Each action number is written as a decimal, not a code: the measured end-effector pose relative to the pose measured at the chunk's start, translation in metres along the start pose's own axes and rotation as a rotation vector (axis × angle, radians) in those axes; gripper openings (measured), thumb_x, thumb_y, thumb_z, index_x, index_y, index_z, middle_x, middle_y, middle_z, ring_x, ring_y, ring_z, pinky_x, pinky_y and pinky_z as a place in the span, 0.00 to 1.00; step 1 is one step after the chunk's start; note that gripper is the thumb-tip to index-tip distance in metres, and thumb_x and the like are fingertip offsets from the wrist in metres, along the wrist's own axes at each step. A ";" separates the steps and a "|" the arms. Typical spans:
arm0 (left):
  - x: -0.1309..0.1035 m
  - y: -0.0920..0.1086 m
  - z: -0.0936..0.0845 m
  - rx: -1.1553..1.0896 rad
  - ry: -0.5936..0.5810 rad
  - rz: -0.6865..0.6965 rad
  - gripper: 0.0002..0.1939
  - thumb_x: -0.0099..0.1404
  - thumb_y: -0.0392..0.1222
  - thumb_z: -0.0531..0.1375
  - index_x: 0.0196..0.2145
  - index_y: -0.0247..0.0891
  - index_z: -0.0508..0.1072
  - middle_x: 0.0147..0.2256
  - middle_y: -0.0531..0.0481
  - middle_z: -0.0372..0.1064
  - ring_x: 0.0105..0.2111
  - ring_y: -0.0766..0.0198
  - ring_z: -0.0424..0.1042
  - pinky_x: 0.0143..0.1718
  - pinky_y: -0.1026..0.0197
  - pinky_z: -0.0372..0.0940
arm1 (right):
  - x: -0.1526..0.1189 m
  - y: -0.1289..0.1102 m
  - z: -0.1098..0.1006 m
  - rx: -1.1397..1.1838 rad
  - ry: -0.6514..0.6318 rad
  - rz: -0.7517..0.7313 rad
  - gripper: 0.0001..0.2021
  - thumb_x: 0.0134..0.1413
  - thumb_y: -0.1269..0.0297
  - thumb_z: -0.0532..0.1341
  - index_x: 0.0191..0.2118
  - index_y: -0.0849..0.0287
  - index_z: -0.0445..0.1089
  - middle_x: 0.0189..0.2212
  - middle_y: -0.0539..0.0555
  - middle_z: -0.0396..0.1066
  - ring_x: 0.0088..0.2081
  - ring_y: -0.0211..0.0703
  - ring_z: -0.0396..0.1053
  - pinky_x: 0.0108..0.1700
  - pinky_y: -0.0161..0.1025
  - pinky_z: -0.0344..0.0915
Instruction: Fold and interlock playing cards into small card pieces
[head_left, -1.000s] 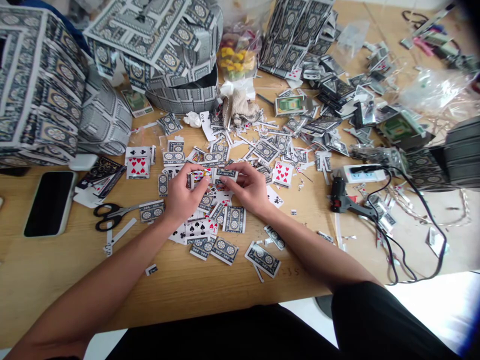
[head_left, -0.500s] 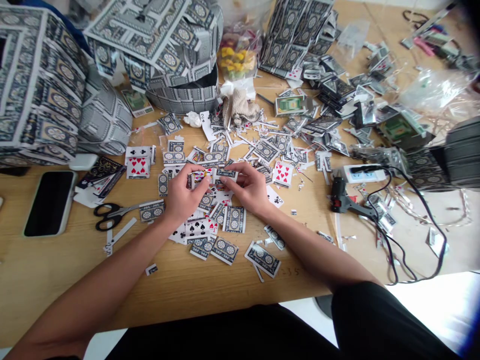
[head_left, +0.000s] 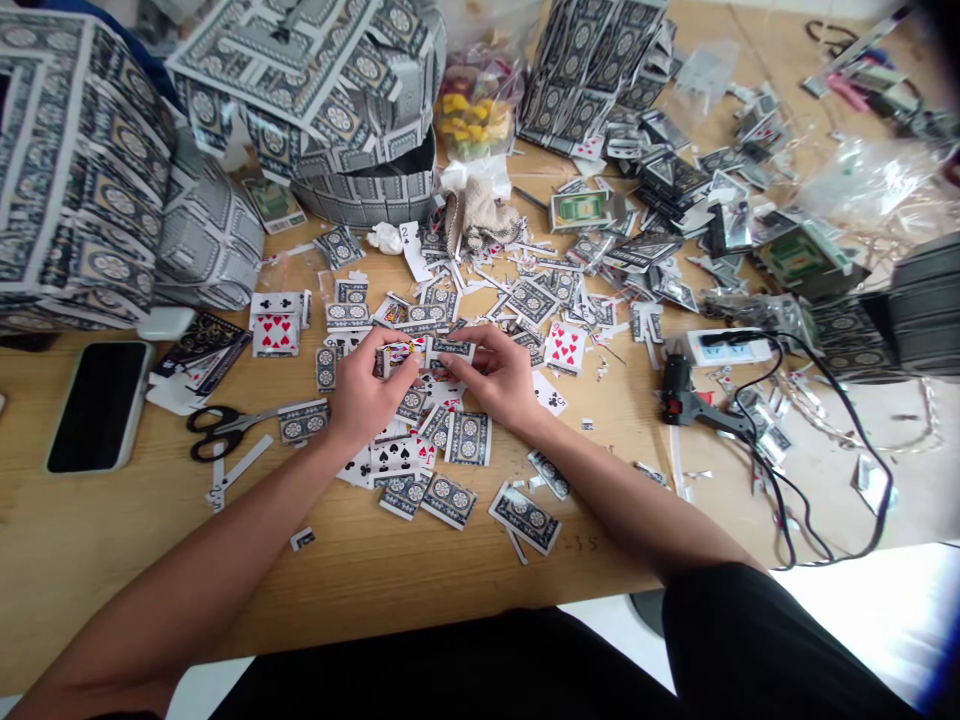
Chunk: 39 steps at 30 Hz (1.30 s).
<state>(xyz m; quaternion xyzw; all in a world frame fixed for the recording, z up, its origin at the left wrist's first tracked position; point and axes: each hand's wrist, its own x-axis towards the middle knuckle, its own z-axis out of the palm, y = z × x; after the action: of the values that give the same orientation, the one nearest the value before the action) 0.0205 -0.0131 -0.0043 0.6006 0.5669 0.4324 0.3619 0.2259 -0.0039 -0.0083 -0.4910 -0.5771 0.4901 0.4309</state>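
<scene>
Between my hands, just above a pile of cut cards, are two playing card pieces side by side. My left hand (head_left: 369, 388) pinches a face card piece (head_left: 405, 351) with a coloured figure on it. In my right hand (head_left: 495, 378), thumb and fingers grip a patterned card piece (head_left: 453, 350) with a dark border. The two pieces meet or nearly meet; I cannot tell whether they are joined. Below them lie loose cards, among them a spade card (head_left: 395, 455) and a blue-backed card (head_left: 469, 438). Black-handled scissors (head_left: 219, 430) rest left of my left hand.
A phone (head_left: 99, 407) lies at the left. Large structures covered in cards (head_left: 300, 80) stand at the back left. A glue gun (head_left: 686, 392) sits at the right by a power strip (head_left: 729, 347) with looping black cables. Card scraps and boxes (head_left: 592, 210) crowd the back.
</scene>
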 end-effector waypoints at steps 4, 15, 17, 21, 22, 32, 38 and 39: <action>0.000 0.000 0.000 0.008 0.003 0.005 0.12 0.70 0.50 0.66 0.46 0.43 0.74 0.31 0.53 0.79 0.27 0.59 0.82 0.22 0.63 0.69 | 0.000 0.000 0.000 -0.007 0.000 0.009 0.19 0.61 0.49 0.71 0.51 0.54 0.73 0.36 0.51 0.74 0.30 0.40 0.74 0.33 0.43 0.77; 0.000 0.001 0.000 0.047 0.024 0.003 0.13 0.68 0.52 0.67 0.44 0.43 0.76 0.30 0.53 0.79 0.24 0.61 0.79 0.22 0.63 0.65 | -0.001 -0.002 0.000 0.010 -0.013 0.014 0.20 0.61 0.48 0.71 0.51 0.55 0.73 0.30 0.50 0.74 0.30 0.43 0.77 0.32 0.42 0.76; 0.000 0.001 -0.001 0.059 0.021 0.015 0.12 0.69 0.51 0.67 0.44 0.43 0.76 0.30 0.53 0.79 0.25 0.62 0.79 0.23 0.62 0.66 | -0.001 -0.001 0.000 0.008 -0.012 0.006 0.20 0.61 0.49 0.71 0.51 0.55 0.73 0.30 0.49 0.74 0.30 0.42 0.77 0.32 0.43 0.76; 0.001 0.003 -0.002 0.119 0.038 0.060 0.10 0.69 0.50 0.66 0.43 0.43 0.77 0.28 0.54 0.77 0.25 0.63 0.75 0.26 0.62 0.65 | -0.001 -0.001 0.000 -0.011 -0.007 0.014 0.20 0.61 0.48 0.71 0.51 0.54 0.73 0.33 0.51 0.75 0.31 0.42 0.76 0.32 0.43 0.76; 0.001 0.004 -0.003 0.132 0.042 0.071 0.10 0.69 0.50 0.66 0.42 0.43 0.77 0.28 0.55 0.76 0.25 0.64 0.73 0.26 0.62 0.64 | -0.001 -0.001 0.000 -0.011 -0.007 0.017 0.20 0.61 0.48 0.71 0.51 0.54 0.73 0.34 0.51 0.75 0.31 0.42 0.76 0.32 0.43 0.76; 0.002 0.004 -0.003 0.162 0.048 0.095 0.10 0.68 0.51 0.67 0.40 0.43 0.77 0.26 0.55 0.74 0.23 0.65 0.68 0.25 0.61 0.61 | -0.001 -0.002 0.000 -0.037 -0.002 0.009 0.20 0.60 0.47 0.71 0.51 0.53 0.74 0.30 0.50 0.73 0.29 0.42 0.74 0.30 0.43 0.73; 0.002 0.001 -0.002 0.159 0.039 0.087 0.11 0.68 0.52 0.67 0.42 0.43 0.78 0.27 0.55 0.75 0.23 0.64 0.70 0.26 0.61 0.63 | 0.000 -0.003 -0.002 -0.112 0.028 -0.042 0.17 0.62 0.48 0.70 0.50 0.52 0.75 0.24 0.47 0.66 0.25 0.40 0.65 0.27 0.42 0.64; 0.002 0.001 -0.002 0.157 0.034 0.084 0.11 0.68 0.51 0.67 0.42 0.43 0.78 0.27 0.55 0.75 0.24 0.64 0.71 0.26 0.61 0.63 | 0.000 -0.003 -0.002 -0.116 0.035 -0.056 0.17 0.62 0.49 0.70 0.50 0.52 0.76 0.24 0.46 0.65 0.24 0.39 0.62 0.27 0.42 0.63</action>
<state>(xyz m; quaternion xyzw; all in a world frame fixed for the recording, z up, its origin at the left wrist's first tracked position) 0.0184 -0.0116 -0.0027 0.6428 0.5795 0.4116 0.2857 0.2270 -0.0041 -0.0048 -0.5074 -0.6103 0.4350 0.4253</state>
